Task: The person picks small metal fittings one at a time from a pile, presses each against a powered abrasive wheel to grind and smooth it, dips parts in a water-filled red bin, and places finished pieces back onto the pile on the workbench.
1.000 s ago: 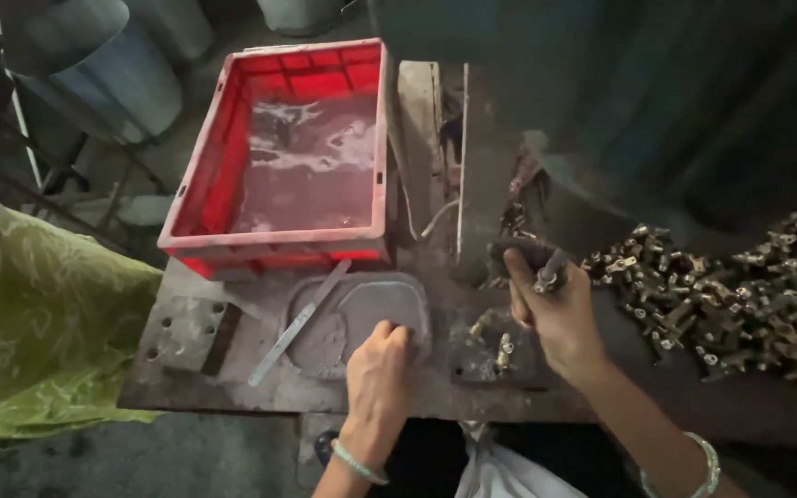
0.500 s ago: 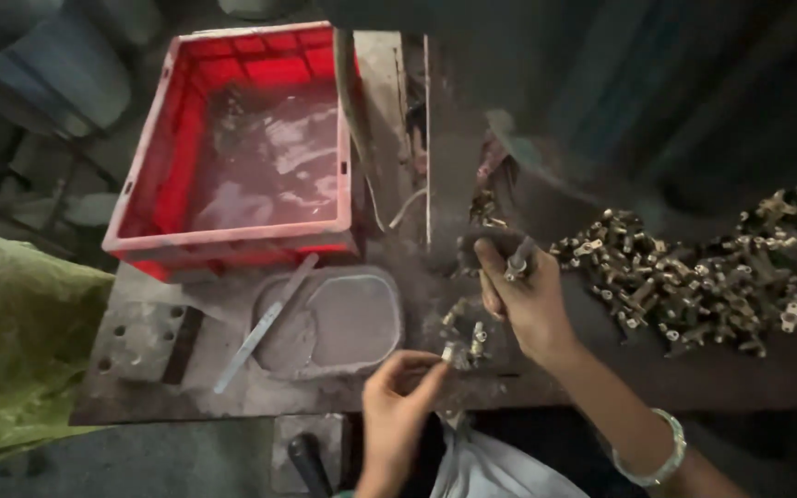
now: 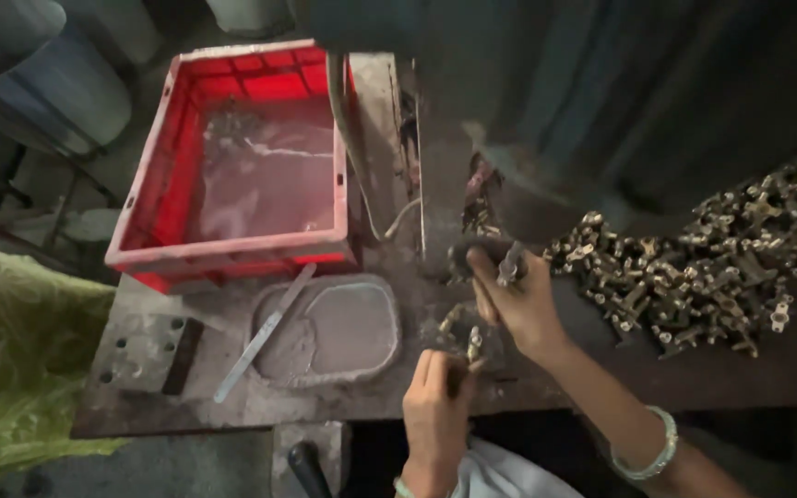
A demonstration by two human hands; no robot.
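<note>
My right hand (image 3: 518,304) is raised at the base of a dark machine (image 3: 546,120) and pinches a small brass fitting (image 3: 509,263) between thumb and fingers. My left hand (image 3: 435,410) rests lower on the bench edge, fingers closed around another small brass fitting (image 3: 474,346), just below a little cluster of such fittings (image 3: 458,323). A large heap of brass fittings (image 3: 703,263) lies on the bench to the right of my right hand.
A red plastic crate (image 3: 163,254) stands at the back left, nearly bare inside. A shallow grey metal tray (image 3: 366,364) with a flat metal strip (image 3: 265,334) across its rim lies in front of it. Yellow-green cloth (image 3: 11,369) hangs at the left.
My left hand has moved right from the grey tray to the small cluster of fittings and closed on one. My right hand stays at the machine with its fitting.
</note>
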